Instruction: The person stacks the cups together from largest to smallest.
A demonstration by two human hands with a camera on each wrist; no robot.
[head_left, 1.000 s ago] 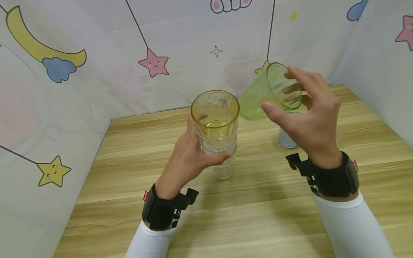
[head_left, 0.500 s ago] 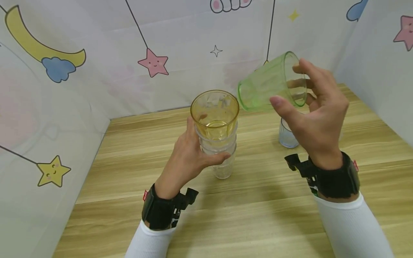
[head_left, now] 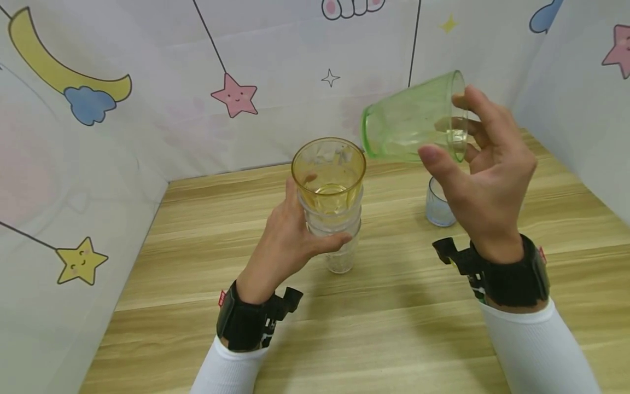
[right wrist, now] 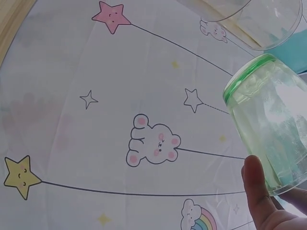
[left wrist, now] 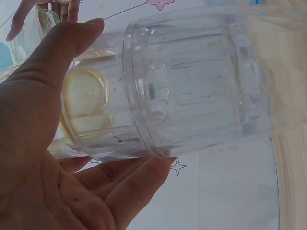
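Note:
My left hand (head_left: 287, 238) grips a stack of clear plastic cups (head_left: 341, 260), thumb on the near side and fingers behind. A yellow cup (head_left: 331, 164) sits mouth up at the top of this upright stack. The clear cups (left wrist: 192, 81) also fill much of the left wrist view. To the right, my right hand (head_left: 484, 175) holds a green cup (head_left: 408, 123) near its rim between thumb and fingers. That cup lies almost sideways in the air, base toward the yellow cup's rim and mouth toward my palm. Some fingertips show through its wall.
A small bluish cup (head_left: 439, 210) stands on the wooden table (head_left: 394, 328) behind the right hand, which partly hides it. Curtain walls (head_left: 275, 49) printed with stars and a moon close off the back and both sides.
The green cup has risen and turned from a steeper tilt to nearly level, as my right hand moved a little up and right. The left hand and its stack have stayed put.

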